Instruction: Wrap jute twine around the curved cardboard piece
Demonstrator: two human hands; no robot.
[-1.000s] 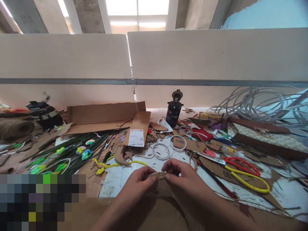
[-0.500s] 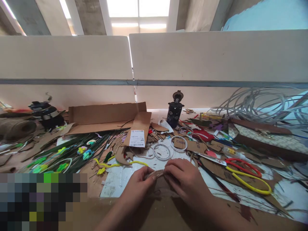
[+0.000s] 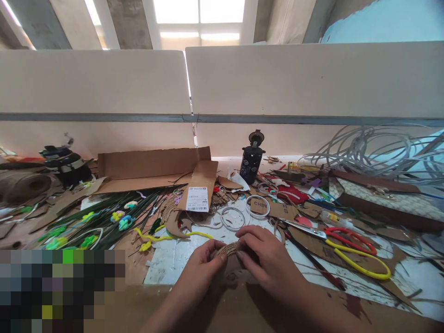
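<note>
A small curved piece of braided twine [image 3: 229,249] is held between my two hands at the near middle of the table. My left hand [image 3: 205,262] pinches its left end between thumb and fingers. On the right end, the fingers of my right hand [image 3: 259,255] are closed, with the fingertips partly hidden. Just beyond my hands lie a silver ring [image 3: 232,218] and a second ring [image 3: 257,207]. Scissors [image 3: 350,245] with red and yellow handles rest to the right.
A black bottle [image 3: 251,162] stands behind the rings. Cardboard [image 3: 149,166], a labelled flap and green stems with yarn flowers [image 3: 125,223] lie to the left. A patterned bag [image 3: 378,196] and coiled clear tubing [image 3: 378,148] are at the right.
The fingers of my right hand have shifted slightly along the twine piece, and more of its braided surface shows between my hands.
</note>
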